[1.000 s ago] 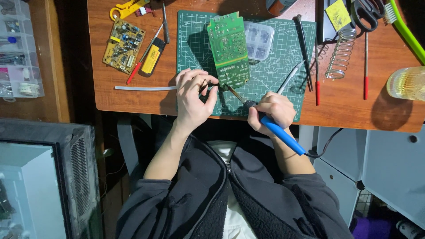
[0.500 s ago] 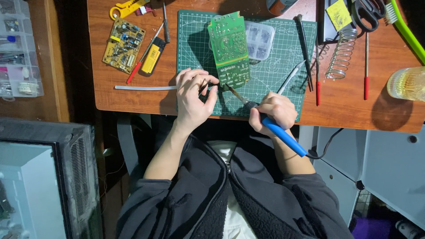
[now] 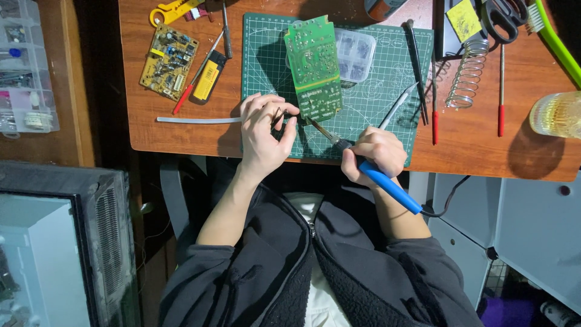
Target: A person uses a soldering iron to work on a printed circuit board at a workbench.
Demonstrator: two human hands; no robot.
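The right hand (image 3: 373, 152) has its fingers wrapped around a blue-handled soldering iron (image 3: 375, 175), tip at the near edge of the green rectangular circuit board (image 3: 313, 66) on the green cutting mat (image 3: 375, 91). The left hand (image 3: 264, 130) pinches something thin there, likely solder wire; this looks like joint soldering, calling for steady contact.

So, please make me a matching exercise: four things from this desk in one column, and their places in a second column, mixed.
Things:
1. green circuit board
2. yellow circuit board
3. soldering iron
4. metal spring

Places:
A. in the right hand
B. on the cutting mat, above the left hand
C. right of the mat, on bare wood
D. left of the mat

Pairs: 1-B, 2-D, 3-A, 4-C
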